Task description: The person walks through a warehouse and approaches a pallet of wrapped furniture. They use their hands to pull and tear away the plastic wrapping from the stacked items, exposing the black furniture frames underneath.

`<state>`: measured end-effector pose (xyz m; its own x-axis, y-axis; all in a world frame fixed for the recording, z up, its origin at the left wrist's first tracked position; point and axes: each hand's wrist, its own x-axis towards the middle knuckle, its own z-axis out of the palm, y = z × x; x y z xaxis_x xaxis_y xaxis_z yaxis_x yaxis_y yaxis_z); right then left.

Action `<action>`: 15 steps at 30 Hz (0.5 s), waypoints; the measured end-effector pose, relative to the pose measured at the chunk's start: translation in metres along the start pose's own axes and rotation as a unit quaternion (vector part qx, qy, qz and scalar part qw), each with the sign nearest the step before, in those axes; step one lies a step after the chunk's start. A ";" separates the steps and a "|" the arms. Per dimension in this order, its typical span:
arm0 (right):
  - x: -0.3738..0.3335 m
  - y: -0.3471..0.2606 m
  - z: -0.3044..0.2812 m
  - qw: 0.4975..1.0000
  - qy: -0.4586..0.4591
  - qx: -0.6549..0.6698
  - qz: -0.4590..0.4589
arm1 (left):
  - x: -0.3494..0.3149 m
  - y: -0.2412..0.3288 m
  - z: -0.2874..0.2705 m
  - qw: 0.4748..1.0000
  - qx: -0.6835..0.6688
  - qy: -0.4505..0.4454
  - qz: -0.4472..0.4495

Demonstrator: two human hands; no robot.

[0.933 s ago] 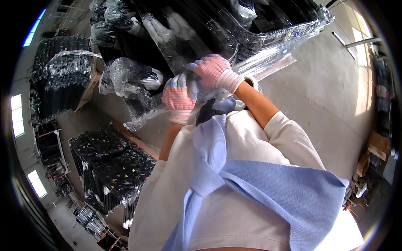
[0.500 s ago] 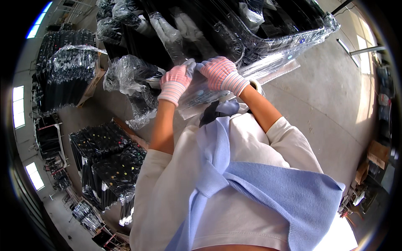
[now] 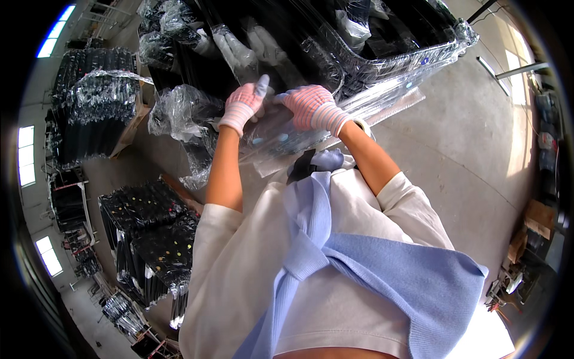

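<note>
Both my hands wear pink-and-grey striped work gloves with grey-blue fingertips. My left hand point(image 3: 244, 106) is at the near edge of a large film-wrapped bundle of black panels point(image 3: 394, 39). Its thumb stands up, apart from the fingers, which partly hide against the clear film. Just to the right, my right hand point(image 3: 311, 107) is closed, with thumb and fingers pinched on clear plastic film point(image 3: 278, 134). That film hangs in a loose sheet below both hands, in front of my waist. Behind my right wrist a pale roll point(image 3: 363, 127) shows in part.
Crumpled clear plastic point(image 3: 179, 110) bulges at the bundle's left side. Farther left stand a wrapped stack of dark panels point(image 3: 98, 107) and a nearer wrapped stack point(image 3: 158, 233). Concrete floor point(image 3: 442, 137) lies to the right, with cardboard boxes point(image 3: 538, 218) along the far right side.
My left hand has moved slightly left and away from the right hand, its thumb now lifted upright. My right hand stays at the film, nearly where it was.
</note>
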<state>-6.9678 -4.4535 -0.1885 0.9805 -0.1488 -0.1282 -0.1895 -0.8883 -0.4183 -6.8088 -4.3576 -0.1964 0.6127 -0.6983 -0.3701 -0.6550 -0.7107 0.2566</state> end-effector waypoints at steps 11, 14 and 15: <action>0.013 0.021 -0.004 0.933 -0.031 0.356 0.035 | -0.053 -0.022 0.049 0.831 -0.449 0.305 0.122; 0.025 0.023 0.004 0.836 0.050 0.539 0.093 | -0.055 -0.023 0.049 0.881 -0.308 0.319 0.163; 0.031 0.024 0.014 0.821 0.086 0.560 0.060 | -0.054 -0.019 0.049 0.882 -0.289 0.322 0.186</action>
<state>-6.9425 -4.4735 -0.2152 0.9256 -0.3511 -0.1411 -0.1200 0.0813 -0.9894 -6.8506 -4.3023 -0.2250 0.6486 -0.6636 0.3727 -0.6430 -0.2158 0.7348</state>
